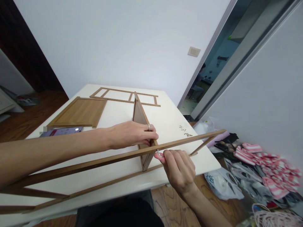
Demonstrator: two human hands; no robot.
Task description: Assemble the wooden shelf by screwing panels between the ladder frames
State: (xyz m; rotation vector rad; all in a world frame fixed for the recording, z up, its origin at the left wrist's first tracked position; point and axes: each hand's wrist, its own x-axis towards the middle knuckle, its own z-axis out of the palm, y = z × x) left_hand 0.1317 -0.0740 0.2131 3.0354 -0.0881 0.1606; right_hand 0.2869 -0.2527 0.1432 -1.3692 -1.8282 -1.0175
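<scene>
our left grip (139, 134) is closed over the top edge of the upright wooden panel (140, 113), right beside the joint where the panel's end meets the upper rail of the wooden frame (189, 139) standing on the counter (170, 113). our right grip (180, 168) pinches what looks like a bent metal key (159, 154) at the rail's near side, by that joint. to do this well, we should hold the panel square and flush to the rail, seat the key fully before each turn, and snug it gently so the wood doesn't split. the loose metal pieces (186, 131) are best left grouped. as for writing, the phone (62, 131) screen and the blue print on the plastic bag (223, 183) are too unclear for us to read; we make out no brand.
</scene>
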